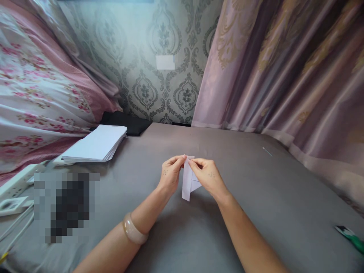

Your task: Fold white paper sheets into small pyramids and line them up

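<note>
Paper [187,182] is hanging between both hands, roughly mid-tabletop [284,197], well in from the edges. Main risk, my read: skewing or wrinkling, if the two pinches are pulling unevenly or one is twisting. Second: tearing at the top, if both are dragging outward, since the grips are sitting so near each other. Third: slipping, if either pinch is easing off; only a small bit of sheet is being held. Low end is swinging free of any hand, so it could be flexing or catching on the cloth if the hands are dropping; can't tell whether it's touching now.

Grip: left hand [170,175] is clamping the top left corner, thumb and finger together on it. Right hand [209,175] is pinching just beside, fingers closed on the upper right side. Long strip part is running down between the hands, toward the near edge, tilting slightly; a flap is sticking out below the right fingers, partly hidden. A dark line is showing there, pen or fold unclear.

Around: stack [95,143] is lying near the left edge, stick [267,152] toward the far right corner, green tool [354,240] by the right edge, partly cut off.
</note>
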{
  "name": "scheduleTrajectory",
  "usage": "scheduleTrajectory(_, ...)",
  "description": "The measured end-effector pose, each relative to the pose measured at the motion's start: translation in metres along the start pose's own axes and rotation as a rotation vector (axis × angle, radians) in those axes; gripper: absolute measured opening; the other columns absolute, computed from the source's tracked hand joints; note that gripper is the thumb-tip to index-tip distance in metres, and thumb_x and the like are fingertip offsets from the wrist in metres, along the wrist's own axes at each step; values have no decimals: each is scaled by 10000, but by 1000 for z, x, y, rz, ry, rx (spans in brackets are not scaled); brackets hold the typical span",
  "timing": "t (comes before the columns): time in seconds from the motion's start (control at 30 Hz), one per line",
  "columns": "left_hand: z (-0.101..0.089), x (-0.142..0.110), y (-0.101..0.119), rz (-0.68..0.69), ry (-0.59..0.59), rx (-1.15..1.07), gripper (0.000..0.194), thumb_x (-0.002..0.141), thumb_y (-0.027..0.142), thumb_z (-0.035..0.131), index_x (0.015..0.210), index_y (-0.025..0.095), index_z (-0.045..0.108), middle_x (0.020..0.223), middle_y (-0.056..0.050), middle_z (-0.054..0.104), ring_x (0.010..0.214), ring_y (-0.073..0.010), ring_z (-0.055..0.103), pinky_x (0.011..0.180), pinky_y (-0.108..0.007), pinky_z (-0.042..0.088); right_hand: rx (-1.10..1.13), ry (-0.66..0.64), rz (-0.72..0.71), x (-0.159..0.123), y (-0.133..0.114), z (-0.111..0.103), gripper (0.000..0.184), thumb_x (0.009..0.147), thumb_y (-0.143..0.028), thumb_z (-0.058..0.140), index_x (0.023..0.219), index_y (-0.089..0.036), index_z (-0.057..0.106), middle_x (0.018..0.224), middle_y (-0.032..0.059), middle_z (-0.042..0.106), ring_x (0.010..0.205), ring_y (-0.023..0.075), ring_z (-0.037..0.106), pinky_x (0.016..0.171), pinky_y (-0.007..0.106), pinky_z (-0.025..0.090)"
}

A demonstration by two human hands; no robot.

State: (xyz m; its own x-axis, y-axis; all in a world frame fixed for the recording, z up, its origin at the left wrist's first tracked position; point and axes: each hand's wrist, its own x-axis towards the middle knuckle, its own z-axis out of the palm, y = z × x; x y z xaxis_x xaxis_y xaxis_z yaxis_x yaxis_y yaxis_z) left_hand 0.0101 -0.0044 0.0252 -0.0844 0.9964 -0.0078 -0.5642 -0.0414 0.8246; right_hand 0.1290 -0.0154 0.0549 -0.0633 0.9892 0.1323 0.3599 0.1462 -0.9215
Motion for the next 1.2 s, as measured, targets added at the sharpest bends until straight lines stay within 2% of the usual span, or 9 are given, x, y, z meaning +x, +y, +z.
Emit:
scheduleTrajectory(0.17,-1,-1,0,-82,-24,-25,252,663,377,796,721,142,726,663,-30,669,596,-105,575,584,-238,441,-77,14,6,1,3,-1,305,814,-396,551,741,-154,723,616,34,661,570,149,576,556,262,432)
scheduleTrajectory(0.33,0,-4,0,-50,-69,-7,213,665,337,807,753,151,753,744,-48,707,660,-112,599,650,-239,459,-242,67,-28,1,4,-4,305,824,-375,530,658,-171,683,585,26,642,520,131,523,520,255,381)
scheduleTrajectory(0.5,1,-5,3,-53,-35,16,199,627,303,830,738,158,753,767,-44,712,684,-120,602,666,-247,454,-335,107,-63,-1,3,-4,356,839,-416,521,603,-181,647,551,15,609,509,125,498,504,254,349)
scheduleTrajectory(0.63,1,-5,7,-131,13,-51,237,605,311,842,754,159,738,719,-27,694,637,-113,598,618,-245,451,-324,82,-35,-1,2,-5,419,820,-502,547,538,-193,573,516,1,584,500,125,513,506,257,357)
scheduleTrajectory(0.7,0,-4,9,-152,24,-87,256,595,308,848,763,156,730,714,-21,687,634,-113,602,616,-246,458,-289,88,-23,0,3,-7,364,768,-524,614,613,-194,609,592,11,635,561,141,568,545,261,403)
scheduleTrajectory(0.77,0,-4,9,-146,20,-118,265,591,303,852,768,153,723,721,-17,684,653,-115,610,641,-250,473,-170,66,-13,1,3,-7,301,721,-484,680,781,-189,664,740,39,699,674,164,629,621,276,464)
scheduleTrajectory(0.87,-1,-4,8,-154,5,-138,280,588,301,856,782,151,720,736,-18,686,669,-119,620,662,-256,484,121,-70,18,3,4,-5,328,719,-395,698,961,-174,676,890,72,729,801,183,673,724,310,515)
scheduleTrajectory(0.97,-2,-5,6,-193,-10,-140,295,589,307,857,799,150,722,748,-25,693,658,-121,622,655,-261,482,267,-135,47,3,5,-2,300,719,-360,702,943,-162,683,887,72,735,811,190,684,754,329,528)
scheduleTrajectory(1.2,-4,-4,4,-176,-46,-122,262,594,266,851,774,133,716,760,-45,697,682,-121,626,691,-261,480,275,-73,62,4,6,-4,350,700,-340,721,989,-147,673,832,60,722,723,165,661,683,300,510)
